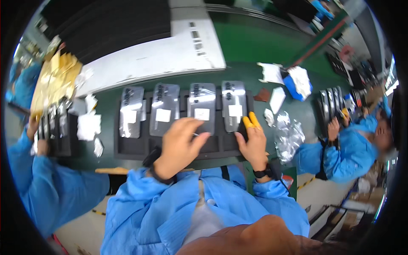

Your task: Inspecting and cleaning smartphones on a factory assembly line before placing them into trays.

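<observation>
Several flat, phone-shaped panels in clear printed bags with white labels stand side by side in a black compartment tray (132, 148). My left hand (180, 142) hovers over the front of the third bagged panel (203, 100) from the left. Its thumb is apart from the curled, slightly blurred fingers, and I make out nothing held. My right hand (255, 146), with yellow finger cots on two fingers, is at the lower right corner of the rightmost bagged panel (233, 95). Thumb and fingers are spread there; whether they touch the bag or the tray edge, I cannot tell.
Crumpled clear plastic bags (290, 136) and white scraps (277, 100) lie right of the tray. A blue container (293, 88) holds white paper. More white scraps (89, 126) are on the left. Co-workers in blue sit on both sides, with similar trays. A white board (148, 57) runs behind.
</observation>
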Available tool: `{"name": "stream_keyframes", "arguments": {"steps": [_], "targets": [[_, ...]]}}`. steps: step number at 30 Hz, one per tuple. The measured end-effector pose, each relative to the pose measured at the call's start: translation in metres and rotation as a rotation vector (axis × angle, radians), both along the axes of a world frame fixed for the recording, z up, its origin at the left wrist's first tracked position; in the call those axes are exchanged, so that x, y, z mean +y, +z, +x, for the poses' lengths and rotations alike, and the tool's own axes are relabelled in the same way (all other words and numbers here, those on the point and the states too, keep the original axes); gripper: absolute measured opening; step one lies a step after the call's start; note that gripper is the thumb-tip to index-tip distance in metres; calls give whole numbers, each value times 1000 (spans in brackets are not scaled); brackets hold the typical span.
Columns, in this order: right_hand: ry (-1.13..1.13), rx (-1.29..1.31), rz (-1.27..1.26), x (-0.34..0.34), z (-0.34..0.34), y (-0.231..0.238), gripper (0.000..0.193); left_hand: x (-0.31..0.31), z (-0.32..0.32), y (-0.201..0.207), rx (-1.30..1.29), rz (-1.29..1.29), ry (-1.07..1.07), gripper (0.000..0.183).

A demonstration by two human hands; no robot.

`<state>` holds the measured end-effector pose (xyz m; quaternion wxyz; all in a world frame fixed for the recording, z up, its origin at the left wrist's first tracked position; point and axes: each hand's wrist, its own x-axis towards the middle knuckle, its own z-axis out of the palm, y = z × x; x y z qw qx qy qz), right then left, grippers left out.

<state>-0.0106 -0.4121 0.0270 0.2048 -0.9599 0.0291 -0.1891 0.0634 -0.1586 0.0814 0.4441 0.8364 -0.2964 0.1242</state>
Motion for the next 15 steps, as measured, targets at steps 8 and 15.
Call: {"name": "stream_keyframes", "arguments": {"steps": [8,15], "targets": [[-1,1,18,4,4,-1,49,63,-53,133,-216,-780,-678,10],[-25,10,0,2,1,-2,44,74,-60,136,-310,-843,-678,11]]}}
